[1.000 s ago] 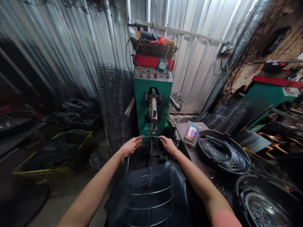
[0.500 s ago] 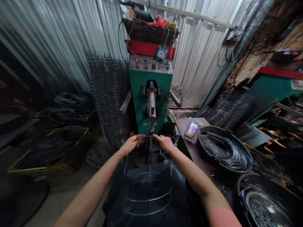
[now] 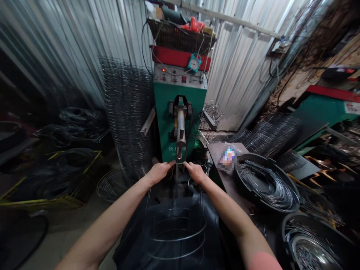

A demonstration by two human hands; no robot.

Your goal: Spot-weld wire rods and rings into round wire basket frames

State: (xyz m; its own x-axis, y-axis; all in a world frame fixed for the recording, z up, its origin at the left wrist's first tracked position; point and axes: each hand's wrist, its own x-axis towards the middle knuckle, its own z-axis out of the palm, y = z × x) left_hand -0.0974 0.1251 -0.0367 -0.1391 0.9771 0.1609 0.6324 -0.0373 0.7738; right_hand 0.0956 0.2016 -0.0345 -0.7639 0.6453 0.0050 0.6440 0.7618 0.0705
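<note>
Both hands pinch a wire frame [image 3: 180, 239] made of thin metal rings and upright wires, which hangs toward my lap over a dark apron [image 3: 132, 240]. My left hand [image 3: 160, 172] closes on its far wire from the left. From the right, my right hand [image 3: 196, 173] grips the same wire, a short gap from the left. That stretch of wire sits just under the electrode tip [image 3: 179, 154] of a green spot welding machine [image 3: 163, 112]; whether they touch I cannot tell. Much of the frame's far end is hidden by my hands.
A tall stack of wire racks [image 3: 126, 116] stands left of the machine. On the right, a table [image 3: 213, 150] carries a black tub of wire rings [image 3: 267, 183]; another tub [image 3: 287, 232] holds a metal bowl. Yellow crates [image 3: 81, 195] sit at left, near a wire basket [image 3: 112, 185].
My left hand has shifted slightly right along the wire, closer to the right hand. The right hand has hardly moved, and the view has turned a little.
</note>
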